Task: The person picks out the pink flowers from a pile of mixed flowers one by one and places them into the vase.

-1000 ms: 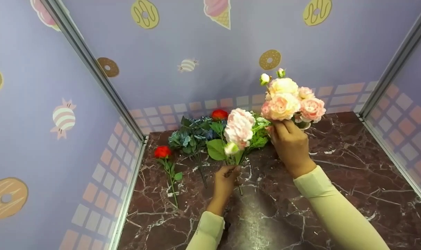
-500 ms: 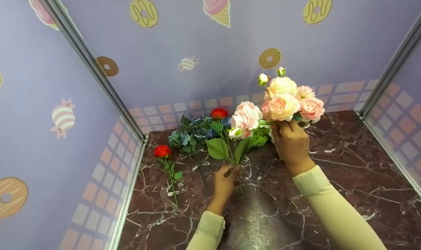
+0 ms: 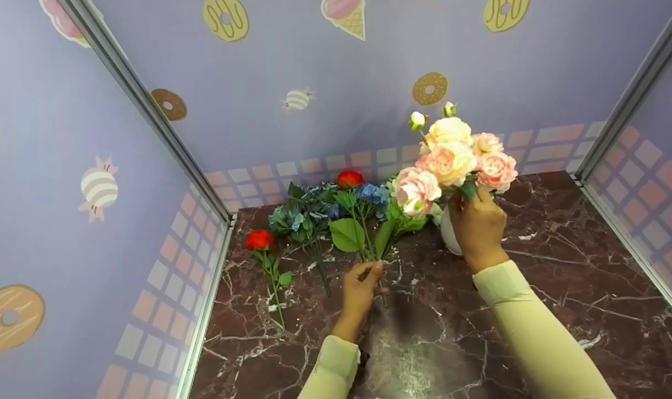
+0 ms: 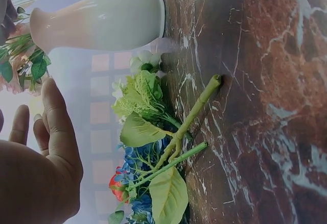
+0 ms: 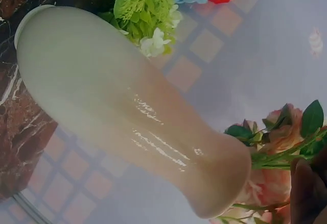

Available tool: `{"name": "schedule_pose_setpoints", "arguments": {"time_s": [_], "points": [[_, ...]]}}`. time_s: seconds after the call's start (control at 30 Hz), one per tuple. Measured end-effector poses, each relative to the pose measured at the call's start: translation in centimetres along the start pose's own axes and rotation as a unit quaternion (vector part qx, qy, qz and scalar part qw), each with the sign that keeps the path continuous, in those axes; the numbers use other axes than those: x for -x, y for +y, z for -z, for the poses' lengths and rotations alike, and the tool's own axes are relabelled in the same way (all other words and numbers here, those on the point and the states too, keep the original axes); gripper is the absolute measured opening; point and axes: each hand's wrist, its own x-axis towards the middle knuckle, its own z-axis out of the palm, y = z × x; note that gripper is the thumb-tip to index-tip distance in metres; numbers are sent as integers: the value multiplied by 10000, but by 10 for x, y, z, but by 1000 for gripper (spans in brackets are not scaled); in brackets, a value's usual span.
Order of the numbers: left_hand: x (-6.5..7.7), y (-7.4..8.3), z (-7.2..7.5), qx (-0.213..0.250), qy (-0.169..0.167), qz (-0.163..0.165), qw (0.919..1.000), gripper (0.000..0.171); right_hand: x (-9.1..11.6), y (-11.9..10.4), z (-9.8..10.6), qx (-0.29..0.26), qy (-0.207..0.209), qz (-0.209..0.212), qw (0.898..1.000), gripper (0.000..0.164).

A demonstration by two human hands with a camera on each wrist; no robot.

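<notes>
My right hand (image 3: 480, 227) grips the stems of a bunch of pink and cream peonies (image 3: 449, 160) just above a tall vase (image 5: 107, 86). The vase stands upright, whitish at its base and peach toward its flared mouth. In the right wrist view the stems (image 5: 271, 160) run into that mouth, and part of my fingers (image 5: 306, 188) shows beside them. My left hand (image 3: 361, 282) hovers in front of the vase, fingers loosely bent and apart in the left wrist view, with nothing visible between them. Below it, two cut green stems (image 4: 196, 106) lie on the table.
Behind the left hand lie blue hydrangeas (image 3: 372, 194), a red flower (image 3: 350, 178), and green sprigs (image 3: 405, 219) with large leaves. A single red flower (image 3: 259, 240) lies at the left on the marbled table (image 3: 247, 360). Printed panels (image 3: 358, 83) enclose the back and sides.
The lower pink bloom with a white bud has swung right, from above the left hand to against the bunch. My right hand has shifted slightly right, and more of the vase shows.
</notes>
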Motion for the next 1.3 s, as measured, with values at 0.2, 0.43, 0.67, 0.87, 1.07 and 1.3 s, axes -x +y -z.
{"name": "schedule_pose_setpoints", "arguments": {"time_s": [0.2,0.43,0.67,0.87,1.07,1.3], "points": [[2,1,0,158,71,47,9998,25,0,5,1,127,-297,-487,9983,8],[-2,0,0,185,21,-63,9998,29,1,16,-2,735,-421,-957,9918,13],[2,-4,3,-165,180,120,9996,29,21,25,-1,546,-715,-1308,9873,19],[2,-3,4,-163,112,134,9997,32,35,28,3,344,-566,-1483,9867,20],[0,-3,6,-43,178,254,9995,27,54,27,5,268,-537,-1421,9880,20],[-1,-6,12,-362,369,251,9983,27,95,20,1,68,-1817,-985,9784,14]]}}
